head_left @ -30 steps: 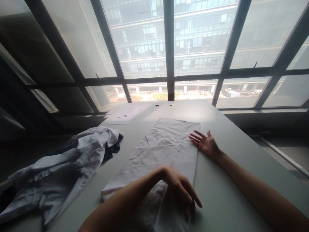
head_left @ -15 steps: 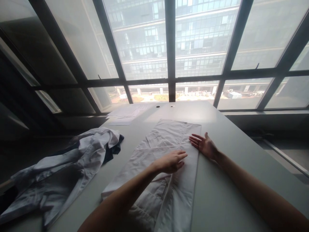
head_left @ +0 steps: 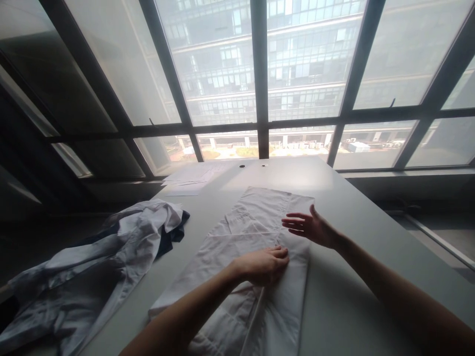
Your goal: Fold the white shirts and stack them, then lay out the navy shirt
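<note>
A white folded garment (head_left: 222, 249) with seams and creases lies lengthwise on the white table (head_left: 345, 296). My left hand (head_left: 262, 266) rests on its middle, palm down, fingers extended and slightly bent over the cloth. Above the garment's right side is my right hand (head_left: 310, 228), thumb up and fingers spread, with nothing in it. Whether its fingertips touch the cloth, I cannot tell. My left forearm covers part of the garment's lower left, and its near end runs out of view.
A crumpled heap of white clothes (head_left: 137, 237) with a dark blue piece (head_left: 172, 240) lies along the table's left edge. Sheets of paper (head_left: 189, 180) are at the far left corner. Large framed windows (head_left: 222, 74) stand beyond the table.
My right hand has moved left over the garment from its right edge. My left hand has come slightly nearer to me, its fingers now closer together. The garment's far right corner has shifted slightly right.
</note>
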Demonstrator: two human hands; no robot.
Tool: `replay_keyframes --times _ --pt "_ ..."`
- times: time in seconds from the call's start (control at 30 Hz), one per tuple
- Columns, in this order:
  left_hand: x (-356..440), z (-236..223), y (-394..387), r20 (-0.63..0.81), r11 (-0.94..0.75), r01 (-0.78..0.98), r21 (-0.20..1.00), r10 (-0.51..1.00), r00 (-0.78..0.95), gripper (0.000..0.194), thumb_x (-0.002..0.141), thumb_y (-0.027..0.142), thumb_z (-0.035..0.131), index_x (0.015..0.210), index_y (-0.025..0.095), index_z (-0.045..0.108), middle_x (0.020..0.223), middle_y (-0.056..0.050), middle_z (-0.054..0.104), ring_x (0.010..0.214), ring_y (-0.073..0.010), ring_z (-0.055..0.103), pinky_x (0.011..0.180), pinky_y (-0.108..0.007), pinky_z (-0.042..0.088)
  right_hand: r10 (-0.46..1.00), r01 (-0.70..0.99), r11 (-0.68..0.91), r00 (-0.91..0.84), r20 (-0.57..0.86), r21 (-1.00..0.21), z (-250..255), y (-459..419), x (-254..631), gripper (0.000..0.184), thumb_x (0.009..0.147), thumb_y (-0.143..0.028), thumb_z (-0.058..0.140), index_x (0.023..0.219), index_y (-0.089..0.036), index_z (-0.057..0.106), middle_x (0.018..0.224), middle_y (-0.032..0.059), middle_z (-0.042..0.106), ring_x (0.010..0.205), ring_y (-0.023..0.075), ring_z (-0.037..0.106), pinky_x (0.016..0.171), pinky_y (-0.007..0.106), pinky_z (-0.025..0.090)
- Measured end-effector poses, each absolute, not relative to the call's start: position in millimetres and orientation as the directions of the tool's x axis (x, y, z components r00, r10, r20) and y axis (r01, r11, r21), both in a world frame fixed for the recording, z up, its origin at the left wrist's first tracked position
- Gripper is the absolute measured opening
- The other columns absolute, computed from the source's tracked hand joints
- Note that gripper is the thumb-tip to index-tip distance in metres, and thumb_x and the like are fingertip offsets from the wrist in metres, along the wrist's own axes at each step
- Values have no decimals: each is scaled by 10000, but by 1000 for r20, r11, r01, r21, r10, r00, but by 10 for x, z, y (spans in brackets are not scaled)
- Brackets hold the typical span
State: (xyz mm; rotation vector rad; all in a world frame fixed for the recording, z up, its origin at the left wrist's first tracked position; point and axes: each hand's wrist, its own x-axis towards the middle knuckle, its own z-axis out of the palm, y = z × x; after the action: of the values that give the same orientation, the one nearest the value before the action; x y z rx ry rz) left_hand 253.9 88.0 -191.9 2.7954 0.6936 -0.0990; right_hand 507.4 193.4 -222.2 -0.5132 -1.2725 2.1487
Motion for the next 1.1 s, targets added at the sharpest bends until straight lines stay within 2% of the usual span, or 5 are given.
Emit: replay_keyframes --times 0.17,0.3,0.7,0.83,1.1 --pt "2509 -1961 753 -151 -936 321 145 300 942 160 920 192 601 1076 175 633 1309 -122 617 1413 -283 400 1255 -382 213 359 -112 -540 -927 -107 -834 -2211 1823 5008 893 966 -779 203 1400 -95 578 1425 232 593 1342 341 553 1208 538 282" --pt "2466 -2001 651 -77 -889 402 218 395 916 458 950 278 597 1363 96 519 1463 -202 504 1438 -312 404 1243 -397 266 483 -191 -592 -862 -154 -783 -2367 1997 5019 770 1018 -682 268 1422 -83 534 1405 248 599 1302 307 594 1174 492 367" --pt "2470 -1981 602 -69 -817 477 323 483 873 523 998 394 598 1430 116 504 1573 -214 406 1493 -328 344 1239 -420 300 974 -704 -38 132 -184 -709 -2580 2745 5717 502 1051 -501 236 1347 -244 550 1484 144 538 1322 213 572 1067 470 520" --pt "2440 -1965 585 -114 -783 489 384 486 867 609 980 381 617 1506 138 431 1628 -192 329 1539 -333 228 1252 -446 260 976 -637 -146 -218 -5 -757 -2443 2499 5663 550 1043 -531 254 1374 -219 565 1475 139 567 1357 248 547 1151 510 425" --pt "2439 -1969 579 -148 -750 511 421 499 854 677 964 366 631 1548 130 383 1648 -212 270 1548 -350 174 1249 -499 228 390 -40 -448 -908 -155 -893 -2349 2093 5446 617 1014 -566 440 1477 -163 493 1526 182 508 1316 345 575 1071 512 476"
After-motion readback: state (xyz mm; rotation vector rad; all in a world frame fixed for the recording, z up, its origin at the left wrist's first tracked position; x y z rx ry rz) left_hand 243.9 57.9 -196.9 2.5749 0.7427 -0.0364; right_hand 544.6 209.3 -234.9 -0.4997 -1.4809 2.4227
